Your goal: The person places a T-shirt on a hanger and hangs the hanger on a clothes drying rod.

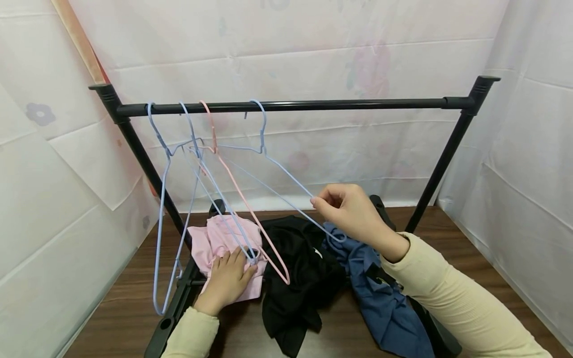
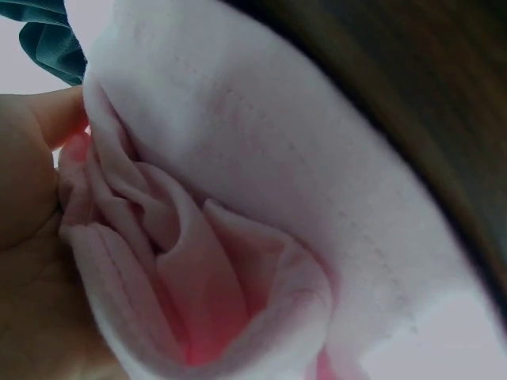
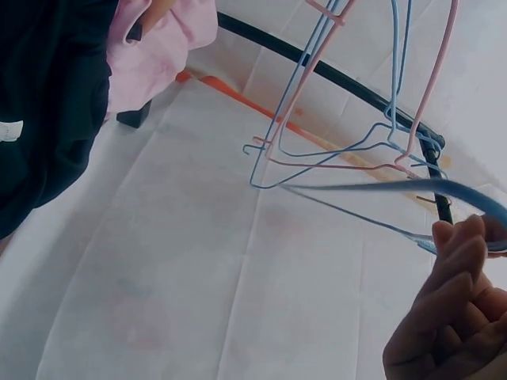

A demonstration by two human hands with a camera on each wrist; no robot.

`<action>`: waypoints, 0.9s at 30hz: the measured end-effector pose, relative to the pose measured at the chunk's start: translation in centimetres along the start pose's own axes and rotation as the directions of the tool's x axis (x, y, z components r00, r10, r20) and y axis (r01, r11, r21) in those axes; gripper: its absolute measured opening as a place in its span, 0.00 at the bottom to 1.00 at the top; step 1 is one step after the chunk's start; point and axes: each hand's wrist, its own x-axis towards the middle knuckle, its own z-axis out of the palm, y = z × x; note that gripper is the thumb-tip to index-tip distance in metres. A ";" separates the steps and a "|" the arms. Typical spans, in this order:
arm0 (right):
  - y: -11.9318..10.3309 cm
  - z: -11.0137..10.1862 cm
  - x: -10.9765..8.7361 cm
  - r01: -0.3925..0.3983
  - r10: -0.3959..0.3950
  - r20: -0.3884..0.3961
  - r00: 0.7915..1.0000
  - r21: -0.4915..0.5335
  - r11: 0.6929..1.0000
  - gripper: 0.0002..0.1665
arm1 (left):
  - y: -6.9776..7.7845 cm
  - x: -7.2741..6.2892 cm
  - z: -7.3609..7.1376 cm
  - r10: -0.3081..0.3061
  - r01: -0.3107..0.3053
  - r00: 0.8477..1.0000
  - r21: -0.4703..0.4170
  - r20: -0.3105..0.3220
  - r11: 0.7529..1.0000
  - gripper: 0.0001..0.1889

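Note:
My right hand (image 1: 353,214) pinches the sloping arm of the rightmost blue clothes hanger (image 1: 286,171), whose hook is on the black rail. In the right wrist view, curled fingers (image 3: 455,273) grip that hanger's end. Low on the left, my left hand (image 1: 226,278) holds a pink garment (image 1: 208,238). Bunched pink cloth (image 2: 182,237) lies against its palm in the left wrist view; some fingers are hidden by the cloth. A pink hanger (image 1: 241,196) and another blue hanger (image 1: 219,186) hang just above the left hand.
A black clothes rack's rail (image 1: 349,105) spans the view. One more blue hanger (image 1: 158,238) hangs at the far left. Beneath lie a black garment (image 1: 297,268) and a blue garment (image 1: 380,303), near the brown wooden surface (image 1: 121,318). White floral sheets (image 1: 304,59) surround the rack.

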 end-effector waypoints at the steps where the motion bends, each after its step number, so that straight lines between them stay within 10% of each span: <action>1: 0.0 0.0 0.0 0.002 -0.003 -0.009 1.000 -0.005 1.000 0.12 | 0.0 0.0 0.0 -0.004 0.004 1.000 -0.002 0.006 1.000 0.29; 27: 0.6 -1.1 -0.2 0.030 -0.026 -0.137 0.990 0.029 0.999 0.11 | -0.2 0.1 0.1 -0.004 0.005 1.000 -0.014 0.013 1.000 0.29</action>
